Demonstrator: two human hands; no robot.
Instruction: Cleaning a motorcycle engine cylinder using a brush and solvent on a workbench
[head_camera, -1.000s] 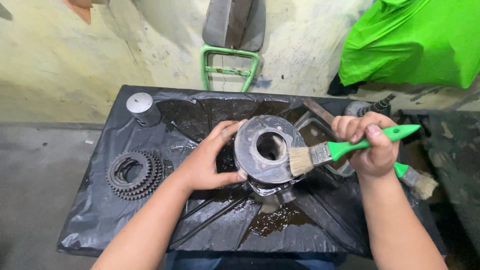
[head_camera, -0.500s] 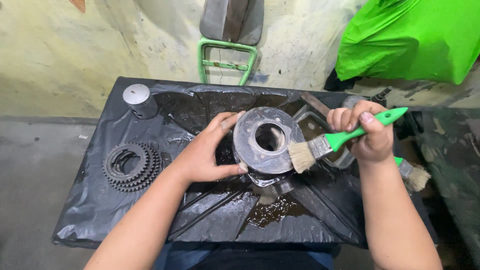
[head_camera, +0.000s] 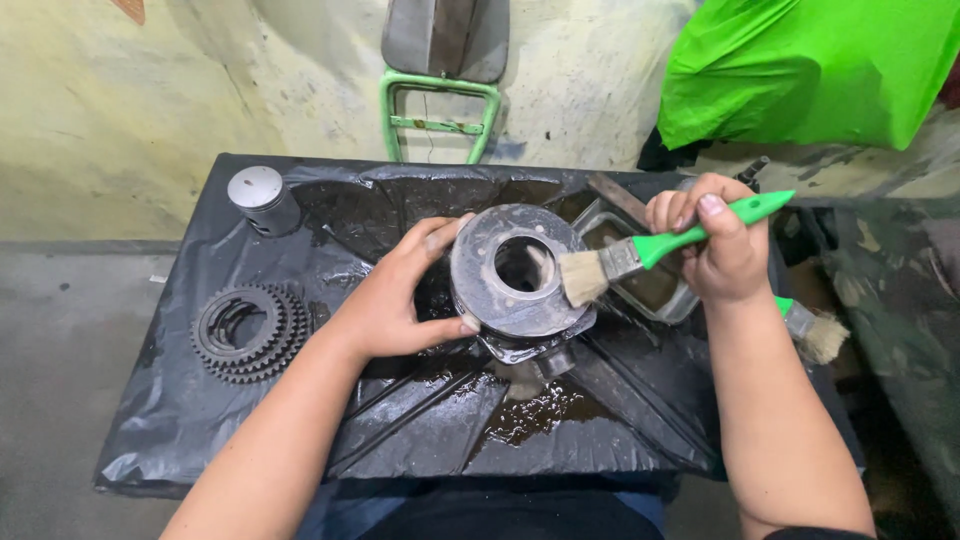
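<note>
While the left hand (head_camera: 392, 300) grips the round metal cylinder (head_camera: 518, 272) on the wet black tray (head_camera: 200, 420), the right hand (head_camera: 722, 250) clasps a green brush (head_camera: 640, 254), bristles on its rim; cleaning seems underway, and the bore probably needs brushing next.

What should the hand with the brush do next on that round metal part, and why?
Probably sweep the green-handled brush across the cylinder face toward its bore: the bristles already touch the right rim, the left hand steadies the part, and the right hand grips the handle.

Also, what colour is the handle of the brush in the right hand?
Bright green; the brush handle shows clearly in the head view, above the right hand.
</note>
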